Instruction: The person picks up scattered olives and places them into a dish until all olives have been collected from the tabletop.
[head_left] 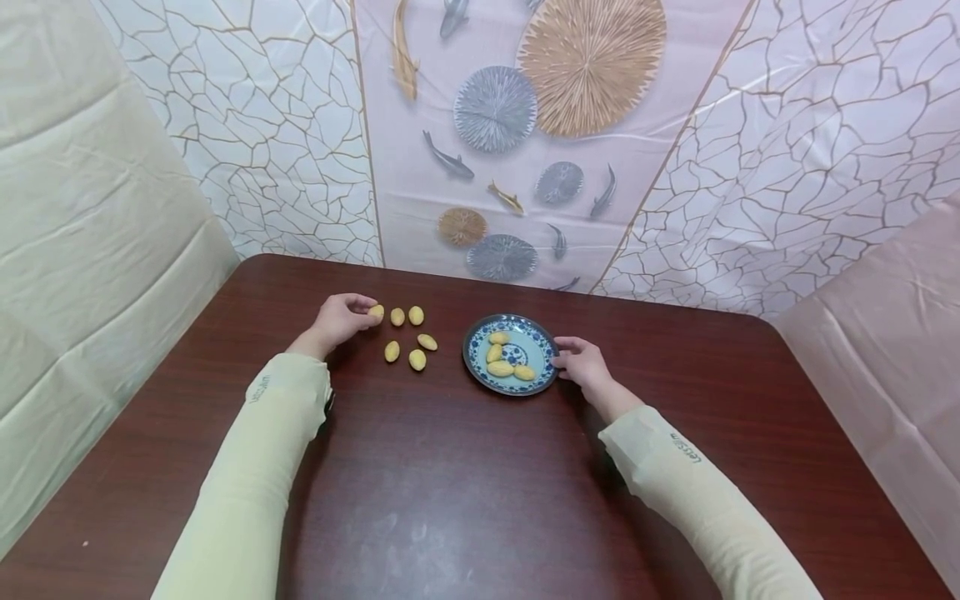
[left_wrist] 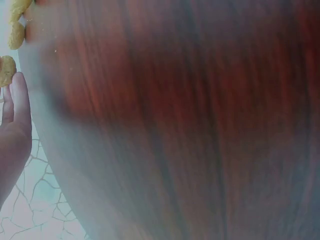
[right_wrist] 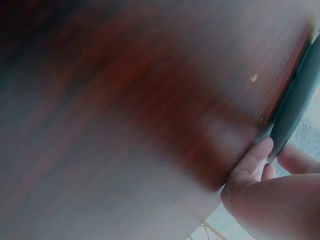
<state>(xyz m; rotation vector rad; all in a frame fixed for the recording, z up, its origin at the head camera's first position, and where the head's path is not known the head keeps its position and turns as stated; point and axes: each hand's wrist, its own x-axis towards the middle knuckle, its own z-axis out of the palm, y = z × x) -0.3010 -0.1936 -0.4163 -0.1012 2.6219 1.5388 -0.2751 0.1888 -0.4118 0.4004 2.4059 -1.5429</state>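
Observation:
My left hand [head_left: 341,319] pinches a small yellow oval piece [head_left: 377,312], rough and nut-like, between thumb and fingers. In the left wrist view the hand [left_wrist: 14,130] appears at the left edge, its fingertips at a mottled yellow piece [left_wrist: 7,71]. Several similar pieces [head_left: 417,359] lie loose on the table just right of that hand. On the right, a round blue-and-white patterned plate [head_left: 542,337] with a dark rim carries several more yellow pieces [head_left: 500,367]. My right hand [head_left: 583,367] grips the plate's right rim, thumb and fingers on either side of it.
Everything stands on a dark reddish-brown wooden table [head_left: 420,483]. Its far edge meets a hanging cloth [head_left: 420,225] printed with fish and round leaves. Pale fabric walls [head_left: 97,250] rise at both sides. Light sleeves cover both forearms.

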